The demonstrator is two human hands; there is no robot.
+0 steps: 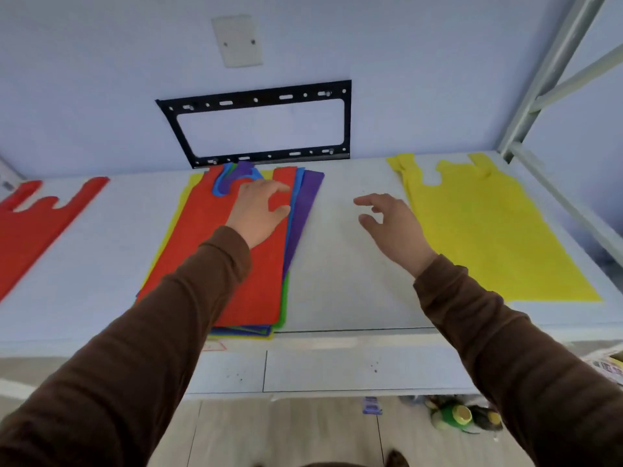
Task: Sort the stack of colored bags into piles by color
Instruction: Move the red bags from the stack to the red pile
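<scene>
At the far left of the white table lies one red bag, flat, its handles toward the wall and partly cut off by the frame edge. Next comes the one mixed stack: a red bag on top, with yellow, blue, green and purple edges showing beneath; how many bags it holds I cannot count. My left hand rests on the upper part of that top red bag, fingers spread and slightly bent, thumb near the right edge, gripping nothing that I can make out. My right hand hovers over bare table between the stack and the yellow bag, fingers loosely curved, empty. To the right lies one yellow bag, flat, handles toward the wall. I can read no writing anywhere; the printed paper at the right edge is too blurred.
</scene>
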